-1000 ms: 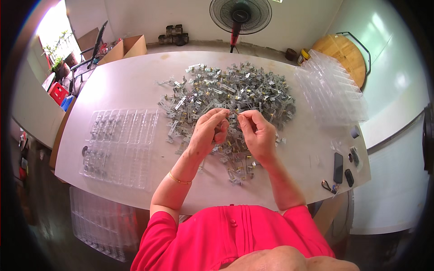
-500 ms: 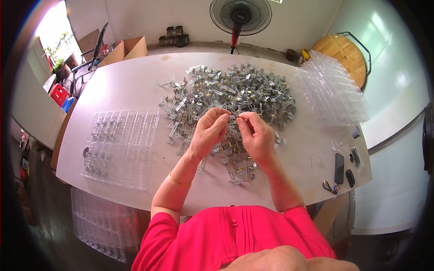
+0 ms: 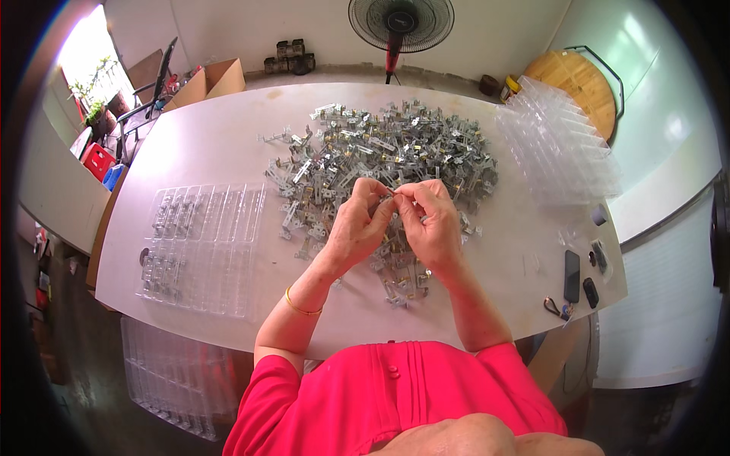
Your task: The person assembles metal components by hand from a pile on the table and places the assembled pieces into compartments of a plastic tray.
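Small grey metal brackets with yellowish bits [image 3: 426,140] lie heaped at the middle of a large white table [image 3: 220,144]. To the right of the heap rests a stack of clear, ribbed plastic trays [image 3: 559,148]; to the left, clear plastic trays with narrow compartments [image 3: 232,258] hold grey parts in their left-hand slots. Over the heap's near side, the left hand [image 3: 356,228] and right hand [image 3: 433,228], fingertips nearly meeting, pinch one small, thin part [image 3: 392,191], mostly hidden.
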`<state>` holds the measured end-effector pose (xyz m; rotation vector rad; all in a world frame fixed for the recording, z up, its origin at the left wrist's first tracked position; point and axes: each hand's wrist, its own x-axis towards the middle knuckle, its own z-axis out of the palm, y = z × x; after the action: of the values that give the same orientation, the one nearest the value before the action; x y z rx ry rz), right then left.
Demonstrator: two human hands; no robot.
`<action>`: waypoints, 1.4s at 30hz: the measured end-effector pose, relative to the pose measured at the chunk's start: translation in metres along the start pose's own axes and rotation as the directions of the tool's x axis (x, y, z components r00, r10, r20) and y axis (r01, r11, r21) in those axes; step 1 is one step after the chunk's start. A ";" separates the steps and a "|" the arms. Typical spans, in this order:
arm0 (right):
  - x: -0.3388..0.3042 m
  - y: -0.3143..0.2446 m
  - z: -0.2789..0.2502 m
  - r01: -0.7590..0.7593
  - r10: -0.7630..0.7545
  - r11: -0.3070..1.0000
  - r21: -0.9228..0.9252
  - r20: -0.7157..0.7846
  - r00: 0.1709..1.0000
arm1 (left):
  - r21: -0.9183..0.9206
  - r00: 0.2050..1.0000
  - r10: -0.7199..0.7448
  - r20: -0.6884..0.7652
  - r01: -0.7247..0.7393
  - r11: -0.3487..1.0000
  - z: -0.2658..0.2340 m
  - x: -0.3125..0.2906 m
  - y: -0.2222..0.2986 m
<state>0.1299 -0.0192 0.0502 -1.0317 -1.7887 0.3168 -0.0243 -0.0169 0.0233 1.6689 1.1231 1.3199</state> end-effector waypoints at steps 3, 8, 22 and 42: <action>0.004 0.003 0.002 0.091 -0.090 0.996 0.012 -0.077 0.993 | -0.016 1.000 0.027 0.006 -0.026 1.000 0.004 -0.001 -0.004; 0.004 0.002 -0.002 0.030 -0.006 0.992 0.120 -0.189 0.982 | -0.563 0.965 -0.189 0.185 0.261 0.784 -0.007 0.001 0.005; -0.005 -0.003 -0.002 -0.144 0.142 0.988 0.063 0.038 0.989 | -0.786 0.941 -0.263 0.211 0.323 0.527 -0.024 0.005 -0.003; -0.001 -0.003 -0.012 -0.393 0.326 0.899 0.194 0.304 0.895 | -0.475 0.984 -0.099 0.150 0.160 0.865 -0.013 -0.001 0.007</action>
<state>0.1388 -0.0250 0.0573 -1.1783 -1.7212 0.9296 -0.0355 -0.0205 0.0321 1.2566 0.7355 1.2668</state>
